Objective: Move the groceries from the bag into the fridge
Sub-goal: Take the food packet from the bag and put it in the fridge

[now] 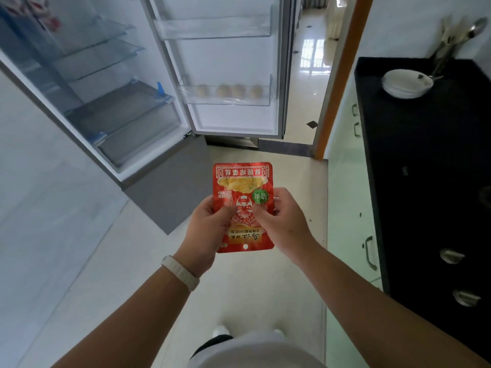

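Holding the red packet (243, 187) in both hands, I see it mid-view, its print upside down to me, above the floor (164, 274) and outside the open fridge (79, 123); my left hand (210, 227) grips its lower left part, thumb on the front; my right hand (281, 221) pinches its right side, thumb on the front; the thumbs lie close together. The fridge stands at ten o'clock from the packet, a clear drawer (125, 120) showing; its open door (233, 54) is at twelve o'clock, four eggs (227, 91) in the lower rack; at two o'clock a black tabletop (425, 160) carries stacked white bowls (405, 85); a white band (180, 272) circles my left wrist.
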